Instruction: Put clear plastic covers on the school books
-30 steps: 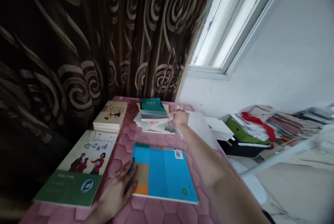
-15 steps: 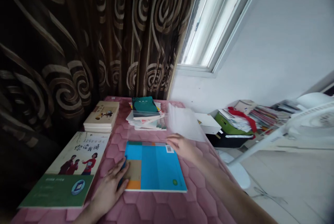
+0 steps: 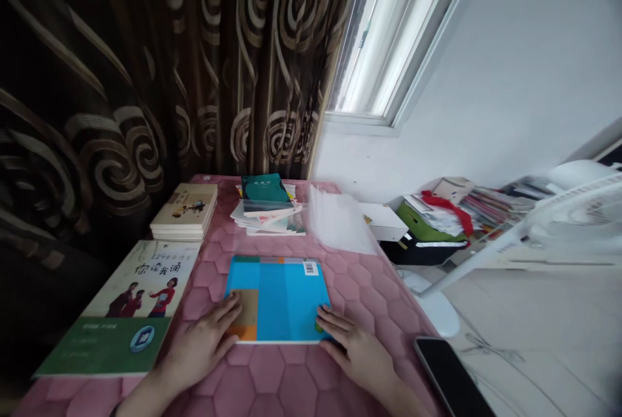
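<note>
A blue book [image 3: 286, 304] with tan and orange patches and a barcode lies on the pink hexagon-patterned table cover [image 3: 272, 371]. Over its left edge rests my left hand [image 3: 201, 339], fingers stretched on the cover and thumb near the lower edge. My right hand [image 3: 357, 352] touches the lower right corner with fingers extended, partly covering a green mark there. Neither hand grasps the book; both are open. To the left lies a large white-and-green book [image 3: 116, 307] with pictured people on its front.
Behind it stands a stack of tan books [image 3: 184, 210]. Farther back are a dark green book [image 3: 265, 190] on loose booklets and clear plastic sheets [image 3: 340, 219]. A phone [image 3: 451, 375] lies at the right edge. Beyond are a white box [image 3: 383, 221] and a white fan [image 3: 486, 261].
My right hand has moved from the book's upper right corner down to its lower right corner. My left hand stays at the left edge. A phone has come into view as the camera shifted.
</note>
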`<control>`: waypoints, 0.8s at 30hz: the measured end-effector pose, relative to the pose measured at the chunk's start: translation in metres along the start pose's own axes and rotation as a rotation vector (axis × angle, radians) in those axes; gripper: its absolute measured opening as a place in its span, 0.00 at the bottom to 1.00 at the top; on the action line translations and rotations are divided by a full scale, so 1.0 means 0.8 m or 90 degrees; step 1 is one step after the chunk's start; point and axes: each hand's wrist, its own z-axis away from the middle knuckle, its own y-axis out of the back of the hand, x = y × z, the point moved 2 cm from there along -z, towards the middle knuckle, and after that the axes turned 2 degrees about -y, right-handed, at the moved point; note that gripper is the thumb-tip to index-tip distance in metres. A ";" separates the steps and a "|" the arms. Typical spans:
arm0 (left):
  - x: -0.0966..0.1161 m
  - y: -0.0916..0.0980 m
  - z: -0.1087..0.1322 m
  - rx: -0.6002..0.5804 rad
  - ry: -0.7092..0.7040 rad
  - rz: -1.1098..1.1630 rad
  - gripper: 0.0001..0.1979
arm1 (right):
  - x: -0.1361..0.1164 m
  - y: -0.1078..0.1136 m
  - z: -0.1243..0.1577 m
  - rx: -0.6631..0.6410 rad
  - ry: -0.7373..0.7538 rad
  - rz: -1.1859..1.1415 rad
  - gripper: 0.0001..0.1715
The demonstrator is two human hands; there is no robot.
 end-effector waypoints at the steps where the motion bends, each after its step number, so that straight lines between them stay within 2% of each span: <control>1: -0.001 0.004 0.000 -0.021 0.004 0.025 0.28 | 0.003 0.000 -0.001 -0.002 0.002 -0.014 0.23; 5: -0.006 0.014 -0.002 -0.069 0.034 0.098 0.30 | 0.011 0.001 -0.005 -0.007 0.018 -0.060 0.21; 11: 0.001 0.030 -0.008 -0.086 0.064 0.151 0.22 | 0.004 0.013 -0.011 0.000 0.027 -0.102 0.20; 14: 0.009 0.042 -0.017 -0.071 0.062 0.181 0.16 | -0.002 0.019 -0.014 0.015 -0.011 -0.086 0.20; 16: 0.011 0.047 -0.026 -0.048 0.085 0.193 0.17 | -0.004 0.022 -0.018 0.047 -0.045 -0.040 0.21; 18: 0.011 0.050 -0.037 -0.016 0.130 0.175 0.17 | -0.004 0.025 -0.024 0.102 -0.067 0.020 0.21; 20: 0.011 0.052 -0.047 0.054 0.173 0.116 0.17 | -0.003 0.029 -0.035 0.160 -0.077 0.071 0.21; 22: 0.016 0.054 -0.052 0.180 0.194 0.010 0.15 | -0.001 0.035 -0.049 0.206 -0.086 0.102 0.22; 24: 0.030 0.053 -0.049 0.295 0.178 -0.108 0.15 | 0.002 0.041 -0.066 0.240 -0.095 0.128 0.22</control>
